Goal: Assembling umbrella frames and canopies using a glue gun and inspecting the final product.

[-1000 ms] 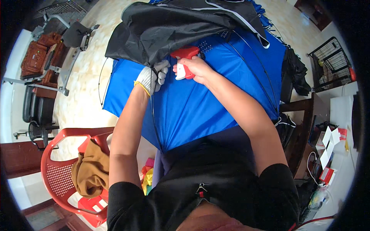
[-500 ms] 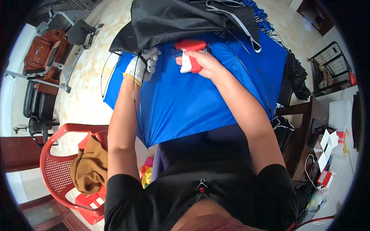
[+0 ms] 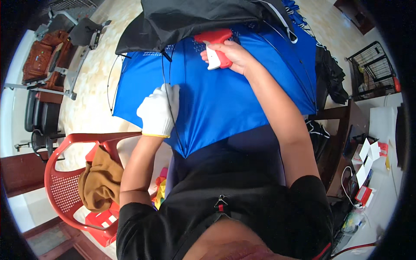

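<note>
Now the left hand (image 3: 158, 111) sits lower along the black rib (image 3: 163, 68).

Black fabric (image 3: 195, 15) cut off at top; left fingers (image 3: 174, 90) partly hidden.

Blue fabric (image 3: 221, 99): sm. white print, far. Blk. cloth (image 3: 190, 19), far: white-piped. L. glove (image 3: 156, 112): white, yellow-cuffed. R. tool (image 3: 216, 59): red/white. Chair (image 3: 65, 195), near left: red, perf. pattern; garment (image 3: 99, 182): brown.

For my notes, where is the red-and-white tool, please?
In the head view's upper middle, the red-and-white tool is in the right hand, over blue fabric.
</note>
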Tool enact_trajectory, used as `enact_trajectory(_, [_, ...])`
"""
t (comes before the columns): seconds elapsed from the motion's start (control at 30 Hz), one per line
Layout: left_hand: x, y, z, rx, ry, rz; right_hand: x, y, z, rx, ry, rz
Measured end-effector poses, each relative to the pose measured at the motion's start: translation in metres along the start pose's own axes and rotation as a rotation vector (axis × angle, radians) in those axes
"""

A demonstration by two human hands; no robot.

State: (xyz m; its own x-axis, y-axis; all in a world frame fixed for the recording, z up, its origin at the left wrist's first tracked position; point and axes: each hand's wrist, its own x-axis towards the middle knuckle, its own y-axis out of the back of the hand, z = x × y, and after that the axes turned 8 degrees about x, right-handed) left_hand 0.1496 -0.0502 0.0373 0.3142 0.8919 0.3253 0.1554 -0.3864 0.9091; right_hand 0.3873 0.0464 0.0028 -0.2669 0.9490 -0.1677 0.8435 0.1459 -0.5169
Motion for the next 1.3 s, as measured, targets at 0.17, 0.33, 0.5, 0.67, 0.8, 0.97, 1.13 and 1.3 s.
enact_trajectory(0.17, [-0.016, -0.026, 0.026, 0.193, 0.001, 0.027, -0.038, -0.028, 0.001, -0.139, 0.061, 0.006])
enact_trajectory(0.33, [-0.023, -0.051, 0.034, 0.094, 0.024, 0.045, -0.097, -0.027, 0.048, -0.002, 0.006, 0.012])
enact_trajectory(0.5, [-0.035, -0.061, 0.039, 0.158, -0.006, -0.006, -0.123, -0.023, 0.092, -0.059, -0.074, 0.040])
enact_trajectory(0.67, [-0.043, -0.064, 0.043, 0.170, -0.001, 0.010, -0.124, -0.039, 0.113, -0.231, 0.029, 0.088])
enact_trajectory(0.8, [-0.048, -0.064, 0.048, 0.222, 0.014, 0.068, -0.124, -0.045, 0.121, -0.371, 0.076, 0.135])
enact_trajectory(0.97, [-0.049, -0.064, 0.046, 0.184, 0.001, 0.078, -0.129, -0.043, 0.135, -0.400, 0.066, 0.145])
enact_trajectory(1.13, [-0.049, -0.067, 0.046, 0.121, 0.017, 0.096, -0.131, -0.044, 0.135, -0.337, 0.082, 0.114])
enact_trajectory(1.3, [-0.048, -0.061, 0.046, 0.110, 0.001, 0.085, -0.131, -0.047, 0.126, -0.314, 0.060, 0.141])
